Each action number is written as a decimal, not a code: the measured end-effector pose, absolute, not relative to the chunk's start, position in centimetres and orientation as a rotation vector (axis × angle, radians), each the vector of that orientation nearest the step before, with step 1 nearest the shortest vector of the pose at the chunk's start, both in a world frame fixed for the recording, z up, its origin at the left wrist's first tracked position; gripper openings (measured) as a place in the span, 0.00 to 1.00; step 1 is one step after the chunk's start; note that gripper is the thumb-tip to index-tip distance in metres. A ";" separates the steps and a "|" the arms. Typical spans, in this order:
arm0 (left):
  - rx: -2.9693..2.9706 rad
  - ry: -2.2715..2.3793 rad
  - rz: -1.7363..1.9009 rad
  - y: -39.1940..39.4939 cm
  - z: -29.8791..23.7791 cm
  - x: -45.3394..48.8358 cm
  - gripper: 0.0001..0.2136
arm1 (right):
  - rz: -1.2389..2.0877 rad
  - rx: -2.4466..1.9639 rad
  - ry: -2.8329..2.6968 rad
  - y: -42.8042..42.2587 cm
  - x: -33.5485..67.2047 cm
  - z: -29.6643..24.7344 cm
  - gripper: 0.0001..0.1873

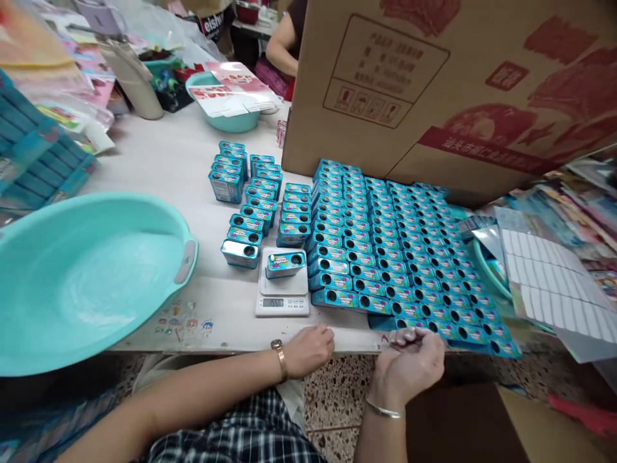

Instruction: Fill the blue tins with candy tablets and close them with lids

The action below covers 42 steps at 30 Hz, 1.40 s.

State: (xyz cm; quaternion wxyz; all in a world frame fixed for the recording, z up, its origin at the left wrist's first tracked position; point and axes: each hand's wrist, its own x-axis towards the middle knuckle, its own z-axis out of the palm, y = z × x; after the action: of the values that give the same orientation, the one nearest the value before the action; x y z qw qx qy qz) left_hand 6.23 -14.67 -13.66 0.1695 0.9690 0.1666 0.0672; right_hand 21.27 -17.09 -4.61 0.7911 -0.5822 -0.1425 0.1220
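- Left hand (311, 350) loosely curled at the bench (164, 154) edge, blue box (285, 263) on the scale (283, 307) just beyond it
- Right hand (414, 360) folded in too, beside the box rows (395, 257)

Boxes (344, 300) by the front edge of the table (159, 151) are rocking blue with dark circles, the basin (106, 270) farther left is going mint, and somebody's garment (241, 432) is sporting black-and-white checks.
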 end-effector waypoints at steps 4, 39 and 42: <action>2.679 0.460 0.472 -15.0 -11.4 2.8 0.10 | 0.336 -1.214 -0.318 -16.2 20.0 -3.7 0.09; -0.098 0.820 0.869 -12.4 -4.3 -9.4 0.09 | 0.039 -1.705 -2.015 -6.9 8.1 -1.8 0.09; -0.118 0.853 0.851 -12.7 -4.9 -9.7 0.10 | 0.044 -1.712 -2.115 -5.5 8.5 -1.5 0.09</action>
State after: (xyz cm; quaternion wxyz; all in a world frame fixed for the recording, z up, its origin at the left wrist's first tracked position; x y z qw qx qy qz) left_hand -9.67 -12.65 -4.86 0.8224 -0.0552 0.4010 0.3998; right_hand 8.45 -5.51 -1.53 0.2085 -0.6151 -0.7602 0.0157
